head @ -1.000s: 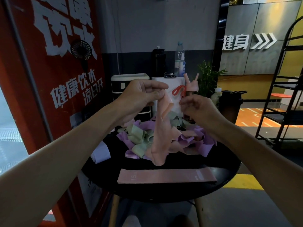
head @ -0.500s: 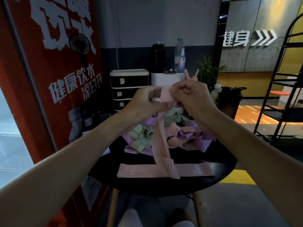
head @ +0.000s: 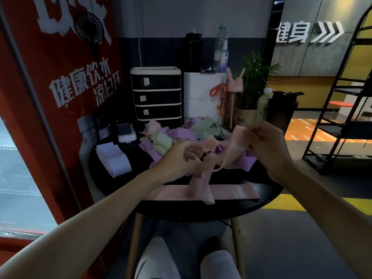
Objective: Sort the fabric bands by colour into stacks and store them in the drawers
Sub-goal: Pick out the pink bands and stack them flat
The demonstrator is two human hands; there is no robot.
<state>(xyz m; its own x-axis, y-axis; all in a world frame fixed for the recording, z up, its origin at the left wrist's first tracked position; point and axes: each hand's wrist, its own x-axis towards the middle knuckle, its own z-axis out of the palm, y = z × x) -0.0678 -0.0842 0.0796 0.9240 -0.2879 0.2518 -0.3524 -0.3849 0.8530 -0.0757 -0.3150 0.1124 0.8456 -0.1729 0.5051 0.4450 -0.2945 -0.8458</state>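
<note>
Held high and close together half a second ago, the hands have dropped and spread in front of the drawers. The right hand and left hand grip a pink band in curled fingers. Its tail drapes over the flat pink band at the desk edge, probably starting the pink stack.

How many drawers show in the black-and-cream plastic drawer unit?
3, stacked: top drawer, middle drawer, lower drawer. A fourth may hide behind the heap of pastel fabric bands.
</note>
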